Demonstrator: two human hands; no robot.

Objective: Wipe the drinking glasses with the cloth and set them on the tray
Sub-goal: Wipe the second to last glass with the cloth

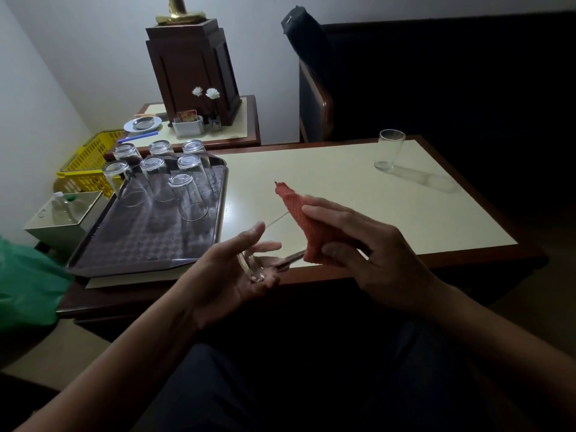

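Observation:
My left hand (237, 269) cradles a clear drinking glass (265, 263) lying on its side, base toward the palm, over the table's near edge. My right hand (367, 244) grips a red waffle-weave cloth (299, 213) whose lower end is pushed against the glass's mouth. A dark metal tray (140, 244) lies at the left of the table with several glasses (187, 194) standing upside down on its far half. One more glass (388, 149) stands upright at the table's far right.
The cream table top (343, 188) has a dark wooden rim. Behind it stand a side table with a wooden lamp base (193, 73), a white dish (142, 123) and flowers. A yellow basket (90, 163), a grey box (65, 219) and a green bag (25, 282) sit left. A chair (314, 101) stands behind.

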